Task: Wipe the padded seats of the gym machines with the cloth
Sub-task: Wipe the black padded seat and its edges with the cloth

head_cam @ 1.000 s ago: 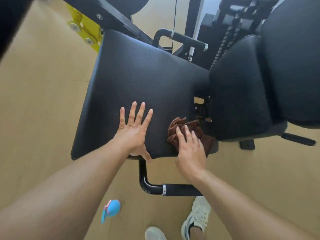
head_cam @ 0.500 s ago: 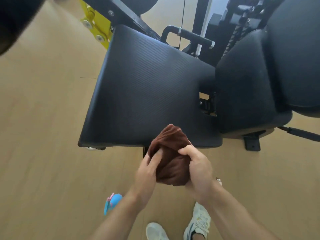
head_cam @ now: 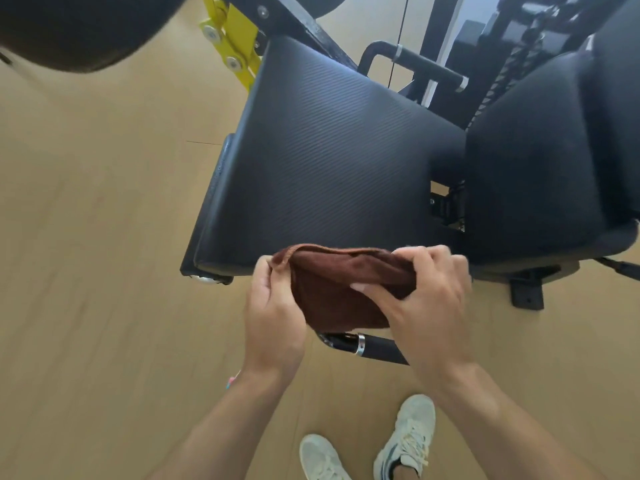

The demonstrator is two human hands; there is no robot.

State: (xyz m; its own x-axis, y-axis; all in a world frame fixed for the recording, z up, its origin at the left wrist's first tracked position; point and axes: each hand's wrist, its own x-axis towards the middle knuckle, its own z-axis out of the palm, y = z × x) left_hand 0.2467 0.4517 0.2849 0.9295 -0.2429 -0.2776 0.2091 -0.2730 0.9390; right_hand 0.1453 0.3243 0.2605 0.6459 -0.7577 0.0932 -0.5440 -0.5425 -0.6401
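Observation:
A brown cloth is stretched between both my hands, just in front of the near edge of the black ribbed padded seat. My left hand pinches the cloth's left corner. My right hand grips its right side, thumb across the fabric. The cloth hangs in the air, off the seat. A second black pad, the backrest, stands to the right of the seat.
A black handle with a chrome ring sticks out below the seat, under the cloth. Yellow bracket and black frame bars sit at the top. A foot plate rests on the tan floor at right. My white shoes are below.
The cloth was lifted off the seat's near right corner, bunched between both hands, and is now pulled out wide. My left hand left the seat surface.

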